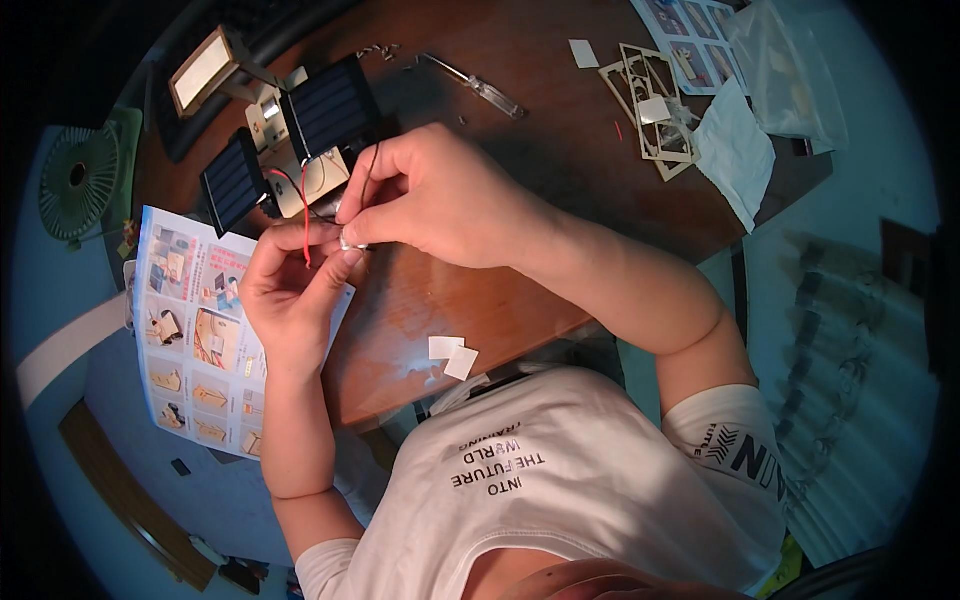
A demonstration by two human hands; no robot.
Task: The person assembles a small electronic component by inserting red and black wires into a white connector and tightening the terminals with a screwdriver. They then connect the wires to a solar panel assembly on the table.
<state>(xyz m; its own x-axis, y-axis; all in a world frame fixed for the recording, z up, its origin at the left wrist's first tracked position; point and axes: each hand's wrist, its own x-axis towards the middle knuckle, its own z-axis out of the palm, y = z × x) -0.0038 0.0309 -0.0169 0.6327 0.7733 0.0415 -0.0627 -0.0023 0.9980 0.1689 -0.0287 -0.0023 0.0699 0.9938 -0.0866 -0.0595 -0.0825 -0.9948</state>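
Note:
A small silvery metal part (347, 241), perhaps a motor, sits between the fingertips of my left hand (292, 289). My right hand (442, 199) pinches at its upper end, where a thin black wire (370, 176) runs down to the fingers. The exact contact there is hidden. A red wire (306, 214) hangs over my left fingers with its end loose. Just beyond my hands stands a light wooden model (291, 196) carrying two dark solar panels, one larger (336, 105) and one smaller (234, 184). A framed panel (201, 73) rises at its back.
Printed picture instructions (169, 315) lie under my left forearm. A clear-handled screwdriver (480, 86) and several screws (381, 51) lie farther back. White square pads (460, 363) rest near the front edge. Cut-out wooden frames (636, 82) and a plastic bag (787, 82) occupy the far right.

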